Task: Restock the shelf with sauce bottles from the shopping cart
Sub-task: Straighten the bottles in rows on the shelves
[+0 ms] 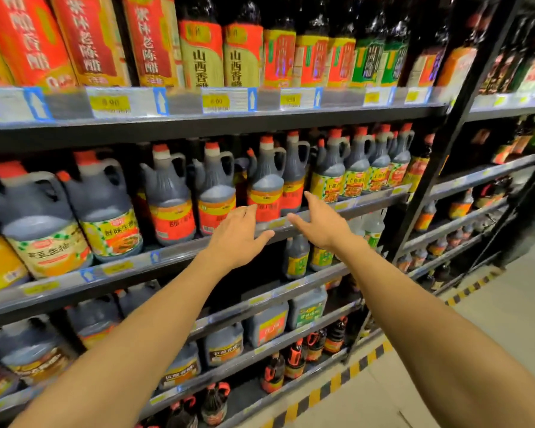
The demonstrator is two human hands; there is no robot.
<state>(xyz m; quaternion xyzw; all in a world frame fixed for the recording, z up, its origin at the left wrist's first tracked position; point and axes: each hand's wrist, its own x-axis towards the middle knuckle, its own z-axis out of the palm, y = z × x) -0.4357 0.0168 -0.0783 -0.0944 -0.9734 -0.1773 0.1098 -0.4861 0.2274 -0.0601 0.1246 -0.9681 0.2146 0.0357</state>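
Observation:
A dark sauce bottle (267, 186) with a red cap and an orange-red label stands at the front of the middle shelf (173, 254). Similar handled bottles (169, 196) line that shelf on both sides of it. My left hand (237, 239) is stretched out just below and left of the bottle, fingers straight and spread, fingertips near its label. My right hand (320, 222) is spread open just to the bottle's right, at the shelf's front rail. Neither hand holds anything. The shopping cart is out of view.
Tall vinegar bottles (201, 54) fill the upper shelf. Large jugs (44, 223) stand at the far left of the middle shelf, and lower shelves hold more bottles (297, 257). A black upright post (445, 140) divides the shelving. Yellow-black tape (337, 384) marks the floor edge.

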